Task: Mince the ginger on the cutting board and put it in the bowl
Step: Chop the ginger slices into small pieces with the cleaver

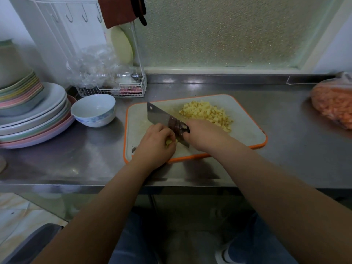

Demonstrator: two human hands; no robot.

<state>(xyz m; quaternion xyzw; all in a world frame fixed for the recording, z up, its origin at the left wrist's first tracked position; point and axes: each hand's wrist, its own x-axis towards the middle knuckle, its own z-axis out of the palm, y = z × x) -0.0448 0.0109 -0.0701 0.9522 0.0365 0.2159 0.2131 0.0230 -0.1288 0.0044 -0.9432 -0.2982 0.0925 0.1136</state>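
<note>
A white cutting board [245,126] with an orange rim lies on the steel counter. A heap of yellow chopped ginger [206,114] sits on its far half. My left hand [155,142] is curled over a small ginger piece [170,142] at the board's near side. My right hand [204,135] grips the handle of a cleaver [162,116], whose blade stands edge-down right beside the left fingers. A white bowl [93,109] with a blue pattern stands left of the board, empty.
A stack of plates [34,119] and pastel bowls stands at the far left. Behind the bowl is a white wire rack [112,90] with plastic wrap. A bag of orange food [335,105] lies at the right edge. The counter's front edge runs below the board.
</note>
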